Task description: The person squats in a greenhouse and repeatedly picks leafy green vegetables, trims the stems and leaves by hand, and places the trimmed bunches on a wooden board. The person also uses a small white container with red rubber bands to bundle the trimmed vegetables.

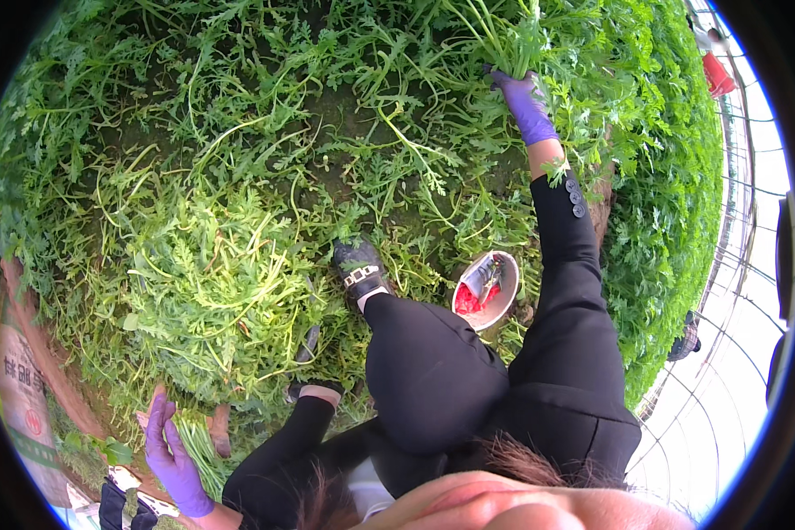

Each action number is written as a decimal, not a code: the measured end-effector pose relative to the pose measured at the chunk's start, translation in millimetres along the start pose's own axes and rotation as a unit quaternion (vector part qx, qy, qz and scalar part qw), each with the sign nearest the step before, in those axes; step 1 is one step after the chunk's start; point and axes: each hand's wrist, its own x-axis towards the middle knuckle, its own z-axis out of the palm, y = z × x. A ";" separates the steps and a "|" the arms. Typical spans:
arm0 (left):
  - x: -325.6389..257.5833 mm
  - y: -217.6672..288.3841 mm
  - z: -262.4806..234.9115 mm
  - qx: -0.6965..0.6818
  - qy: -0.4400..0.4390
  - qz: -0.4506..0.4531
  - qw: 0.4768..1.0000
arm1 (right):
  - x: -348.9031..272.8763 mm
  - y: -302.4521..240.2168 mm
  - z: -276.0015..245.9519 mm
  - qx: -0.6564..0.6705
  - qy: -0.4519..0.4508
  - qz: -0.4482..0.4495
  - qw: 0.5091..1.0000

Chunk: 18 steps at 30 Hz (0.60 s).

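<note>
My right hand (526,104), in a purple glove, reaches out at the upper right. Its fingers are closed round the stems of a bunch of leafy greens (526,44), whose feathery leaves run up past the top of the view. At the lower left my left hand (175,458), gloved alike, has its fingers stretched out and apart. Beside it lies a bundle of green stems (205,458), partly hidden by my leg. A large heap of cut greens (208,296) lies beyond that hand, left of my shoes.
An oval white tub (508,296) holding red pieces and a silvery packet stands right of my shoe (355,263). Dense standing greens (671,177) line the right, before a mesh-like wall. A printed sack (26,397) lies far left, beside a brown strip of soil (40,340).
</note>
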 end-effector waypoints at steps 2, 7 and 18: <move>1.3 0.3 0.9 -0.007 -0.002 -0.018 1.000 | 1.7 12.3 7.9 0.011 0.013 -0.027 1.000; 3.9 -0.9 1.7 -0.010 -0.005 -0.013 1.000 | 23.8 8.7 95.8 0.051 -0.044 0.039 0.997; 5.0 2.0 1.4 0.042 0.000 -0.019 0.999 | 61.5 -38.9 155.0 -0.021 -0.025 -0.124 0.992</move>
